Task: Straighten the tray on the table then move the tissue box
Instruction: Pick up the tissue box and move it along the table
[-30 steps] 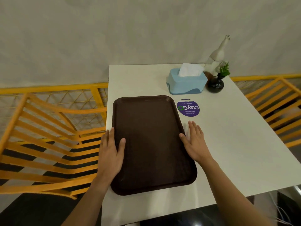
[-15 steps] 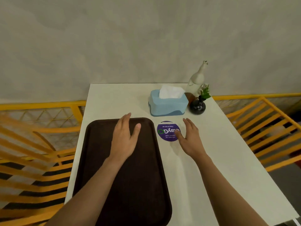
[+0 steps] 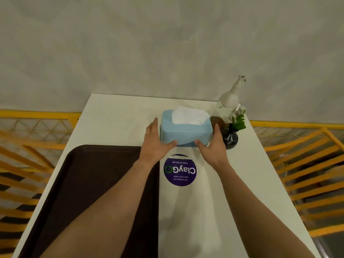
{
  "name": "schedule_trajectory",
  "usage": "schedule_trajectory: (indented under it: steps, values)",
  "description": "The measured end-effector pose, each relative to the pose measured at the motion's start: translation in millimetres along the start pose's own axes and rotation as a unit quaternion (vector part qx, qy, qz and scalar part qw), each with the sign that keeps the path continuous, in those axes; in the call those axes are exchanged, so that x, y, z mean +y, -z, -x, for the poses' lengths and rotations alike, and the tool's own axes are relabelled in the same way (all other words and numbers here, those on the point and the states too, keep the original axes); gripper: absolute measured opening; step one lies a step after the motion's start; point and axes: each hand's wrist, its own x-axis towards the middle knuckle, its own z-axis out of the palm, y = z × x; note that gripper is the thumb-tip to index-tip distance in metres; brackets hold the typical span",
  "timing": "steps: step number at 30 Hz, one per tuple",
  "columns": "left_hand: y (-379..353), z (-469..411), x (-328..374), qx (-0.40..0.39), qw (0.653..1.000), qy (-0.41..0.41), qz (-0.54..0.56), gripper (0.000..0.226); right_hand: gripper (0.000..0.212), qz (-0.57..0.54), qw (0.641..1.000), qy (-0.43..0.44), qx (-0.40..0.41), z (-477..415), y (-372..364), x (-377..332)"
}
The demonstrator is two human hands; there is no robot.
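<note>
A light blue tissue box (image 3: 183, 132) with a white tissue sticking out of its top stands at the far middle of the white table (image 3: 115, 118). My left hand (image 3: 155, 144) presses against the box's left end, thumb on its front face. My right hand (image 3: 212, 146) clasps the right end, thumb on the front. The dark brown tray (image 3: 81, 183) lies flat along the table's left side, its long edges parallel to the table edge. My left forearm crosses above the tray.
A round purple sticker (image 3: 180, 171) lies just in front of the box. Close to the box's right are a small black vase with a green sprig (image 3: 231, 137) and a white bottle (image 3: 229, 101). Yellow chairs (image 3: 305, 164) flank the table; a wall stands behind.
Both hands left the tray's sides, reached forward over the table and closed on the two ends of the tissue box. The view has tilted upward towards the far edge.
</note>
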Motion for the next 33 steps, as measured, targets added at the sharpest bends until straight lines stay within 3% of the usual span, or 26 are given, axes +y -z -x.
schedule_trajectory:
  steps: [3,8,15,23,33]
  values:
    - [-9.4,-12.2,3.5,-0.027,1.0,-0.007,0.005,0.128,0.104,-0.004,1.0,-0.005,-0.018,-9.6,-4.8,8.3]
    - [-20.8,-18.4,12.9,0.001,0.999,-0.028,0.042,0.101,0.083,0.001,1.0,0.009,-0.005,-18.3,-6.5,14.3]
    - [-1.0,-26.6,21.9,0.021,0.997,-0.051,0.051,0.088,0.075,-0.03,0.999,0.028,0.006,-20.0,-8.2,3.2]
    - [65.2,-30.9,16.9,0.05,0.992,-0.092,0.069,0.084,0.069,-0.063,0.995,0.079,0.008,-18.6,-35.0,-48.9]
    - [180.1,-35.4,-35.2,0.081,0.99,-0.094,0.06,0.085,0.069,-0.067,0.991,0.12,-0.002,-5.9,-121.3,-136.5]
